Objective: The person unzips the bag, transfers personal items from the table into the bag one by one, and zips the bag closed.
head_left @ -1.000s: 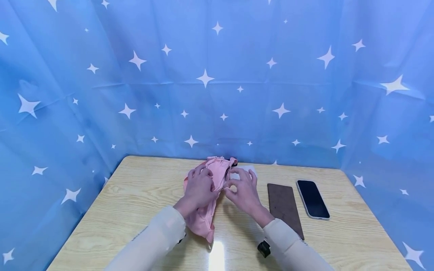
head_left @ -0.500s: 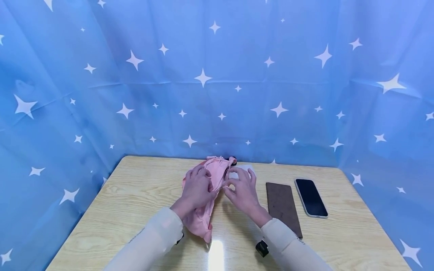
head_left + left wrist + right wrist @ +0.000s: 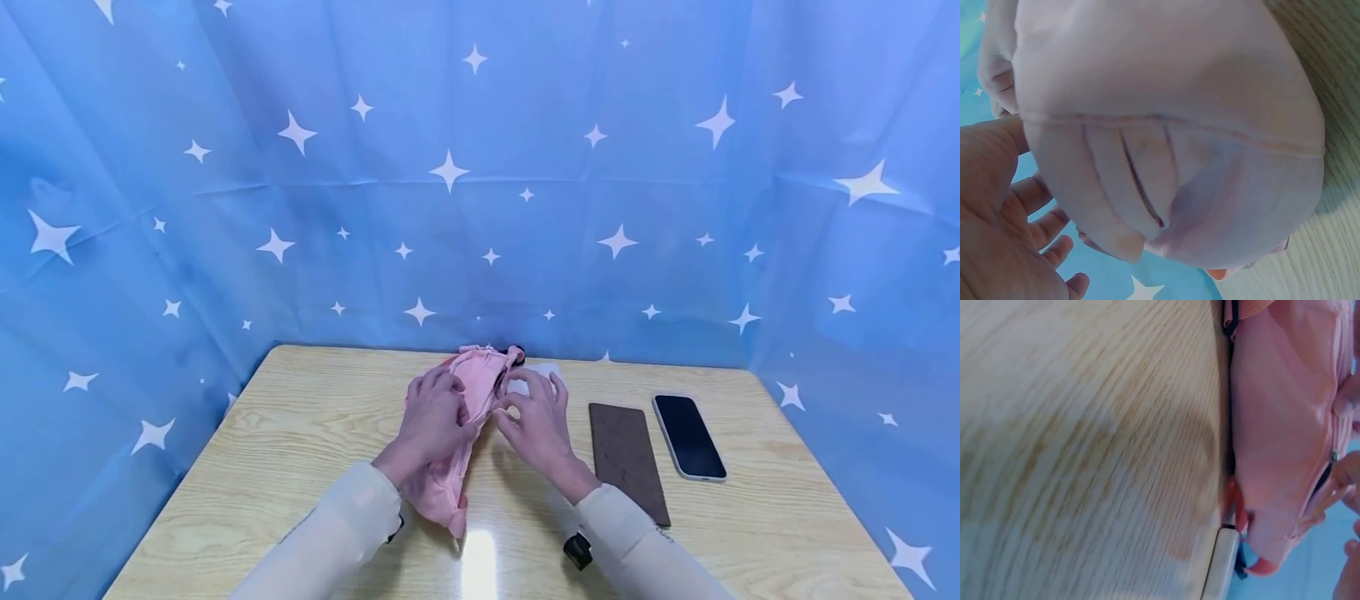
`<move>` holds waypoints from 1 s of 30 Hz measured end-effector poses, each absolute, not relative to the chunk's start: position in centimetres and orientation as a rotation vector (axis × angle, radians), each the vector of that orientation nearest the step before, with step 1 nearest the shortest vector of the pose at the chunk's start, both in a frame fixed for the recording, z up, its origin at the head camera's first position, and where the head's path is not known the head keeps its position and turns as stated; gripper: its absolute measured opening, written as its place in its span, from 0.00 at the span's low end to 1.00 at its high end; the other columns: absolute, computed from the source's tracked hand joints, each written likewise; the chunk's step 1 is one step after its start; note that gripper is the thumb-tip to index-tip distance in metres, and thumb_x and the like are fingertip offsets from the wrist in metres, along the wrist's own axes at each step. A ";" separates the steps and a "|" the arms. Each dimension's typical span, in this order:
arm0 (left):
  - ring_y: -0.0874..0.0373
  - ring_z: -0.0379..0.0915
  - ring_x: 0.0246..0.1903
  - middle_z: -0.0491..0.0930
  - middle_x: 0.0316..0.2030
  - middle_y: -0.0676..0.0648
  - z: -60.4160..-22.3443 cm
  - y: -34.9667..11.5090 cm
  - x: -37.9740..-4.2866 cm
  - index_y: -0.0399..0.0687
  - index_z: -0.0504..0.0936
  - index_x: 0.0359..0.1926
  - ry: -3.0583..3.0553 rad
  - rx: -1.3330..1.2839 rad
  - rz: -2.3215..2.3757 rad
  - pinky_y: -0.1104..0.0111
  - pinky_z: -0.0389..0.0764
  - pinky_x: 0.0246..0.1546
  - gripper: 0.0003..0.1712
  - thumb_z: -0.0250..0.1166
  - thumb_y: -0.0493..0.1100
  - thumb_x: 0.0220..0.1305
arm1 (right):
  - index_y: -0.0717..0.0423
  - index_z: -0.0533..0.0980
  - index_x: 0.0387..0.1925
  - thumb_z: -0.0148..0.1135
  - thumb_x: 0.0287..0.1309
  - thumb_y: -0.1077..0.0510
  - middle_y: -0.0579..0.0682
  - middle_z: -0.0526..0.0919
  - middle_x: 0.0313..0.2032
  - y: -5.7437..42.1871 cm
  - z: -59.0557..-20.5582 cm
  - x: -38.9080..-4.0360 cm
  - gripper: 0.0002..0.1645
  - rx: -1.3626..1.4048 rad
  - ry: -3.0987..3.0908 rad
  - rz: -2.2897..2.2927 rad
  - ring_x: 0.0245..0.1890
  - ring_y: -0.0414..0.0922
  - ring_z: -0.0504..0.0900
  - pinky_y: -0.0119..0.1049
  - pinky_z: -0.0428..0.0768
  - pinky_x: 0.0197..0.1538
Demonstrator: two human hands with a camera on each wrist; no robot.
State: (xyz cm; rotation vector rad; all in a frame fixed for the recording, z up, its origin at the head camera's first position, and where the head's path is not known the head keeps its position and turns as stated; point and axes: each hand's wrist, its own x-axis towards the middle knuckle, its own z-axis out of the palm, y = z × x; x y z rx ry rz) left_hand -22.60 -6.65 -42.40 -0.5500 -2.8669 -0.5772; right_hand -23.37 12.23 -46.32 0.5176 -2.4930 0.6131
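Pink bag [image 3: 477, 377] on the wooden table [image 3: 300, 450], reaching the far edge — zip partly open. Left hand [image 3: 435, 415] grips it, fingers curled. Right hand [image 3: 537, 418] pinches the edge by the gap, thumb and index. Brown flat piece [image 3: 626, 454] and phone [image 3: 688, 437] — right of the bag.

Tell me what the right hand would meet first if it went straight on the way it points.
The pink bag; the right hand seems to touch its edge, though the exact depth there is unclear.
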 end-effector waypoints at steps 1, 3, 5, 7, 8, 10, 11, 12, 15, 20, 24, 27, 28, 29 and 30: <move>0.47 0.56 0.67 0.76 0.50 0.49 -42.4 -6.7 -22.6 0.57 0.75 0.11 -2.867 -0.553 -0.577 0.49 0.54 0.67 0.18 0.72 0.50 0.49 | 0.44 0.83 0.24 0.70 0.52 0.54 0.51 0.76 0.55 12.2 -46.3 -23.4 0.04 0.509 -2.492 0.617 0.61 0.50 0.70 0.63 0.49 0.70; 0.47 0.56 0.68 0.76 0.50 0.50 -42.5 -6.7 -22.6 0.58 0.74 0.11 -2.870 -0.552 -0.573 0.50 0.54 0.68 0.18 0.72 0.50 0.49 | 0.44 0.83 0.24 0.69 0.53 0.54 0.50 0.76 0.55 12.3 -46.4 -23.4 0.04 0.496 -2.493 0.620 0.61 0.50 0.71 0.63 0.50 0.70; 0.48 0.56 0.68 0.76 0.50 0.50 -42.5 -6.7 -22.5 0.58 0.74 0.11 -2.874 -0.555 -0.571 0.50 0.54 0.68 0.18 0.72 0.49 0.49 | 0.45 0.83 0.24 0.69 0.53 0.54 0.50 0.76 0.55 12.3 -46.4 -23.5 0.05 0.483 -2.499 0.620 0.61 0.51 0.71 0.62 0.50 0.70; 0.47 0.56 0.68 0.76 0.49 0.50 -42.5 -6.8 -22.5 0.58 0.73 0.10 -2.867 -0.565 -0.560 0.49 0.54 0.67 0.18 0.72 0.49 0.48 | 0.45 0.83 0.24 0.69 0.53 0.54 0.50 0.76 0.54 12.4 -46.6 -23.6 0.05 0.469 -2.498 0.618 0.60 0.51 0.71 0.63 0.51 0.70; 0.47 0.57 0.68 0.76 0.49 0.50 -42.5 -6.8 -22.5 0.58 0.73 0.10 -2.864 -0.568 -0.556 0.49 0.55 0.67 0.18 0.72 0.49 0.48 | 0.46 0.83 0.24 0.70 0.53 0.54 0.51 0.76 0.54 12.5 -46.6 -23.7 0.05 0.462 -2.499 0.621 0.60 0.51 0.71 0.63 0.51 0.70; 0.47 0.57 0.67 0.76 0.49 0.50 -42.5 -6.8 -22.5 0.58 0.73 0.11 -2.856 -0.577 -0.548 0.49 0.55 0.67 0.18 0.72 0.48 0.47 | 0.47 0.83 0.24 0.70 0.53 0.54 0.51 0.76 0.54 12.6 -46.7 -23.9 0.05 0.450 -2.491 0.615 0.60 0.52 0.72 0.64 0.52 0.69; 0.46 0.57 0.67 0.76 0.49 0.50 -42.5 -6.9 -22.5 0.58 0.73 0.11 -2.853 -0.581 -0.547 0.49 0.55 0.67 0.17 0.71 0.48 0.47 | 0.47 0.83 0.24 0.70 0.52 0.54 0.52 0.76 0.54 12.6 -46.7 -24.1 0.05 0.445 -2.485 0.612 0.60 0.52 0.72 0.64 0.53 0.69; 0.46 0.57 0.67 0.76 0.48 0.50 -42.4 -6.9 -22.5 0.57 0.73 0.11 -2.852 -0.584 -0.548 0.49 0.55 0.66 0.17 0.71 0.48 0.47 | 0.47 0.83 0.24 0.70 0.52 0.54 0.52 0.77 0.54 12.7 -46.7 -24.2 0.05 0.442 -2.482 0.612 0.60 0.52 0.72 0.64 0.53 0.69; 0.46 0.58 0.66 0.76 0.48 0.50 -42.3 -7.0 -22.6 0.57 0.73 0.11 -2.857 -0.586 -0.546 0.49 0.55 0.66 0.16 0.71 0.47 0.47 | 0.47 0.82 0.24 0.69 0.52 0.54 0.53 0.77 0.54 12.9 -46.7 -24.6 0.05 0.434 -2.479 0.590 0.60 0.53 0.72 0.64 0.53 0.69; 0.47 0.59 0.65 0.75 0.48 0.51 -42.3 -7.5 -22.6 0.58 0.73 0.11 -2.876 -0.563 -0.531 0.49 0.56 0.66 0.16 0.71 0.47 0.46 | 0.47 0.82 0.24 0.68 0.54 0.53 0.53 0.76 0.56 13.1 -46.5 -25.5 0.06 0.395 -2.503 0.558 0.60 0.55 0.71 0.63 0.50 0.70; 0.48 0.59 0.64 0.75 0.48 0.51 -42.5 -7.8 -22.5 0.58 0.72 0.11 -2.887 -0.556 -0.524 0.49 0.56 0.66 0.16 0.70 0.47 0.46 | 0.47 0.82 0.24 0.67 0.56 0.54 0.53 0.75 0.57 13.5 -46.6 -26.1 0.06 0.363 -2.512 0.559 0.61 0.55 0.71 0.63 0.50 0.70; 0.48 0.59 0.64 0.75 0.49 0.51 -42.6 -7.9 -22.3 0.57 0.72 0.11 -2.894 -0.560 -0.530 0.49 0.56 0.66 0.17 0.70 0.47 0.47 | 0.47 0.82 0.24 0.66 0.57 0.54 0.52 0.75 0.57 13.9 -46.7 -26.7 0.07 0.346 -2.513 0.562 0.61 0.55 0.70 0.63 0.50 0.70; 0.48 0.59 0.64 0.75 0.49 0.51 -42.5 -7.9 -22.3 0.57 0.73 0.11 -2.897 -0.562 -0.530 0.49 0.55 0.66 0.17 0.71 0.47 0.47 | 0.48 0.82 0.24 0.66 0.57 0.55 0.52 0.75 0.56 14.0 -46.8 -26.9 0.07 0.338 -2.515 0.563 0.61 0.55 0.70 0.63 0.49 0.70; 0.48 0.58 0.65 0.75 0.49 0.51 -42.5 -8.0 -22.2 0.57 0.73 0.12 -2.902 -0.562 -0.531 0.49 0.55 0.66 0.17 0.71 0.48 0.47 | 0.48 0.83 0.24 0.66 0.57 0.55 0.53 0.75 0.56 14.1 -46.8 -27.0 0.07 0.329 -2.516 0.560 0.60 0.55 0.70 0.63 0.49 0.70; 0.48 0.58 0.65 0.75 0.50 0.51 -42.5 -8.0 -22.2 0.57 0.73 0.12 -2.906 -0.562 -0.531 0.49 0.55 0.67 0.17 0.71 0.48 0.48 | 0.49 0.83 0.25 0.66 0.57 0.54 0.53 0.75 0.56 14.2 -46.7 -27.2 0.07 0.319 -2.521 0.555 0.61 0.55 0.70 0.63 0.49 0.70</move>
